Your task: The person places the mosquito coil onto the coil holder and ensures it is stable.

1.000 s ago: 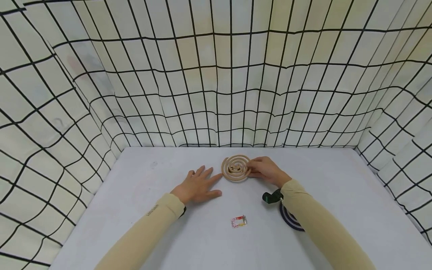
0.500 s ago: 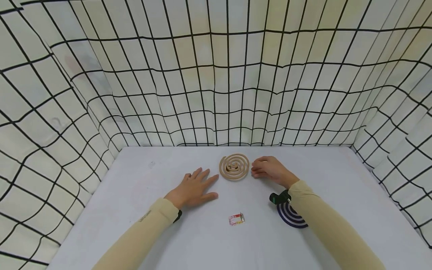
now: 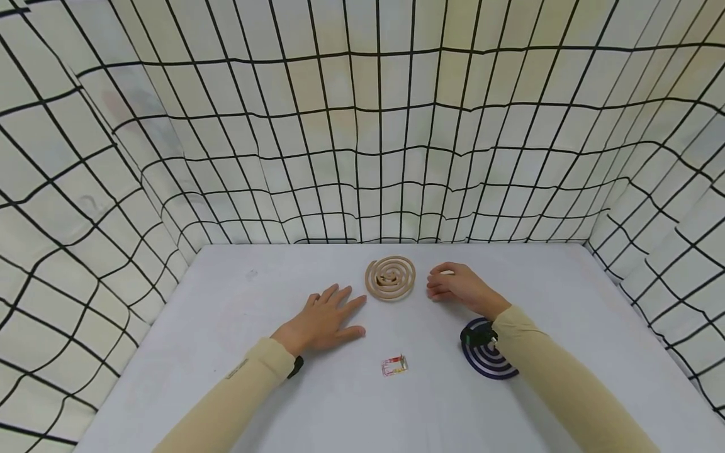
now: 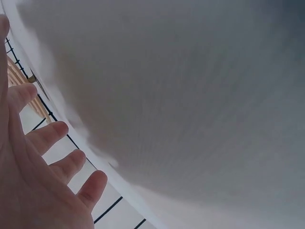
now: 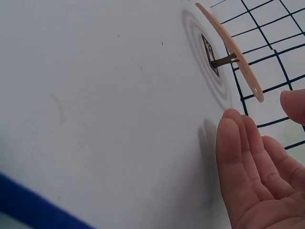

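A tan mosquito coil [image 3: 391, 277] stands at the back of the white table. In the right wrist view, a small metal stand [image 5: 224, 60] carries the coil [image 5: 238, 57] off the surface. Palm down, my left hand [image 3: 323, 319] lies with fingers spread, its index fingertip near the coil's left edge. My right hand [image 3: 461, 286] is just right of the coil, apart from it. Its fingers [image 5: 228, 148] are slightly bent, and no object is between them and the thumb. A dark blue coil [image 3: 481, 365] lies partly hidden under my right forearm.
A small red-and-white printed packet [image 3: 394, 365] lies on the table [image 3: 430, 409] between my forearms. Black netting [image 3: 391, 151] over white cloth encloses the table at the back and both sides. A dark wrist device [image 3: 478, 336] on my right arm overlaps the blue coil.
My right hand has let go of the tan coil and drawn a little to the right. The coil stays on its stand. My left hand has hardly moved.
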Motion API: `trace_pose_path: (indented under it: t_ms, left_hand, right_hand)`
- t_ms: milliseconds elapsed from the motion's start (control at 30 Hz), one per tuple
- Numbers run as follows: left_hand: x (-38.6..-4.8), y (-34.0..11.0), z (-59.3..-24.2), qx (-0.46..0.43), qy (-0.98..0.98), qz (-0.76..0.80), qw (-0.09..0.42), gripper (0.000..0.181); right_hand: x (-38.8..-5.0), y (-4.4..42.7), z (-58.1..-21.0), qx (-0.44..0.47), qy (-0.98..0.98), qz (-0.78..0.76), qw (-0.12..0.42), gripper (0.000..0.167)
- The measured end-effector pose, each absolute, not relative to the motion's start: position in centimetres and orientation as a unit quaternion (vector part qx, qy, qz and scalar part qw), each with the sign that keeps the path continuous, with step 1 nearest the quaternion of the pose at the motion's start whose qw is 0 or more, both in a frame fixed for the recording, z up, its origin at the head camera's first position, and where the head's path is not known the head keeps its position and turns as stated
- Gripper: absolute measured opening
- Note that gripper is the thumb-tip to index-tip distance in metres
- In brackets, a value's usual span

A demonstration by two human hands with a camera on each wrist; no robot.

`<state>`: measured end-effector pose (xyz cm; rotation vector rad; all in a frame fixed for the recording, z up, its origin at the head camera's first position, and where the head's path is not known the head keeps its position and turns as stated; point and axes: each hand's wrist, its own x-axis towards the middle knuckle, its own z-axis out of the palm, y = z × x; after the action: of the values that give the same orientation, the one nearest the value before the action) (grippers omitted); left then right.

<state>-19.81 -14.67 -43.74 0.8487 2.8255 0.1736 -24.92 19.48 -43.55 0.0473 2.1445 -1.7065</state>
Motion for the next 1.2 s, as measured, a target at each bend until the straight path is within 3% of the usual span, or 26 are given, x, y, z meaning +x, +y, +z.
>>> trace_pose_path:
  t_ms: [1200]
  left_hand:
    - [-16.3, -14.2, -43.6, 0.364, 0.925, 0.064, 0.085, 0.071]
  right_hand:
    - [-21.0, 24.0, -42.9, -0.027, 0.863, -0.478, 0.163, 0.047]
